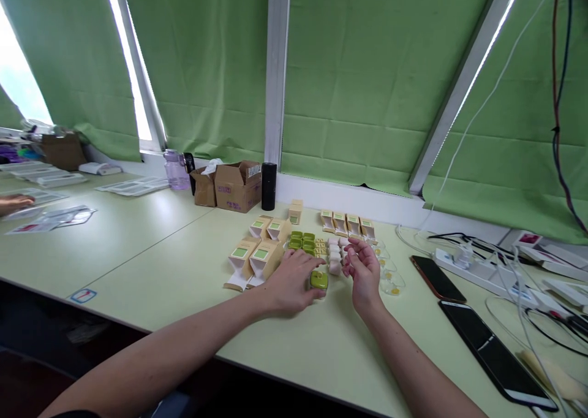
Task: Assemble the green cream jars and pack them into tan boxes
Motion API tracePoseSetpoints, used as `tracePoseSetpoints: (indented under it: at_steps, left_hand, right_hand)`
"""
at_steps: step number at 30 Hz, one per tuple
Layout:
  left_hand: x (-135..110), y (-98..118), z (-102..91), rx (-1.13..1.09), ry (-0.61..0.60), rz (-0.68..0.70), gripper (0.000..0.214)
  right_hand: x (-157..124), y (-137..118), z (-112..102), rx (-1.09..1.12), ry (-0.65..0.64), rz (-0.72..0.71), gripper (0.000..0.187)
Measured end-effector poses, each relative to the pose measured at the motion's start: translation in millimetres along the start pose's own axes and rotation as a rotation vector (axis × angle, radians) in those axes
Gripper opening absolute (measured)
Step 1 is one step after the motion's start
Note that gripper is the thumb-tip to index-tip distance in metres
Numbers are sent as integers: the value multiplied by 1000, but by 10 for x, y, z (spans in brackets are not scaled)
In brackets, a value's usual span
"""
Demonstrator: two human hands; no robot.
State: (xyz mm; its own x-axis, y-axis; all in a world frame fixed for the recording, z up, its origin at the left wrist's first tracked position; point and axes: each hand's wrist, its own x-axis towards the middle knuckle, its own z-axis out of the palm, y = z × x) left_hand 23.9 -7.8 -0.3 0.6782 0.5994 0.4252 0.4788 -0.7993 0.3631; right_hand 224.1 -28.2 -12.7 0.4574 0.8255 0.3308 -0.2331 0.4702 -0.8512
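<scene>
My left hand lies on the pale green table, fingers curled over a small green case. Just to its right my right hand is raised on its edge with the fingers bent, close to a column of small pink-white pieces; I cannot make out whether it holds one. Behind the hands sit more green cases, small yellow items and several tan boxes with green labels. A row of open tan boxes stands farther back. Clear plastic pieces with yellow dots lie right of my right hand.
Two brown cartons, a black cylinder and a purple bottle stand by the window. Two phones lie at the right beside a white power strip and cables. Another person's hand rests at the far left.
</scene>
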Motion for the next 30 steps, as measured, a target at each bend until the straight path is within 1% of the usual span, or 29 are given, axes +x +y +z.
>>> tracePoseSetpoints:
  at_steps: [1, 4, 6, 7, 9, 11, 14, 17, 20, 23, 25, 27, 30]
  left_hand:
    - [17, -3, -33, -2, 20, -2, 53]
    - [119, -39, -167, -8, 105, 18, 43]
    - [239, -94, -260, 4, 156, 24, 37]
    - [316, -132, -297, 25, 162, 27, 35]
    - [505, -231, -340, 87, 136, 27, 32]
    - [733, -351, -336, 145, 50, 13, 31]
    - [1103, -536, -244, 265, -158, -42, 33]
    - [1428, -670, -75, 308, -256, -80, 33]
    - [1662, -726, 142, 345, -350, -116, 31]
    - [1822, -729, 354, 387, -406, -155, 32]
    - [1900, -728, 456, 415, -428, -179, 34]
    - [1956, -737, 511, 441, -446, -206, 37]
    - [1996, -765, 523, 463, -473, -240, 41]
  right_hand:
    - [0, -11, 4, 11, 12, 8, 44]
    - [0, -41, 14, 24, 35, 17, 45]
    - [0, -52, 17, 26, 37, 22, 45]
    - [0, -54, 17, 28, 36, 25, 45]
    - [-1, -51, 17, 32, 31, 27, 46]
    - [-1, -40, 15, 30, 24, 21, 45]
    - [7, -24, 8, 21, 21, 11, 44]
    - [19, -26, 2, 18, 36, 12, 46]
    - [23, -42, 3, 16, 54, 12, 48]
    - [19, -53, 6, 17, 50, 10, 48]
    - [16, -52, 10, 20, 40, 8, 47]
    - [16, -48, 15, 24, 32, 5, 46]
    - [16, -45, 22, 30, 22, 1, 45]
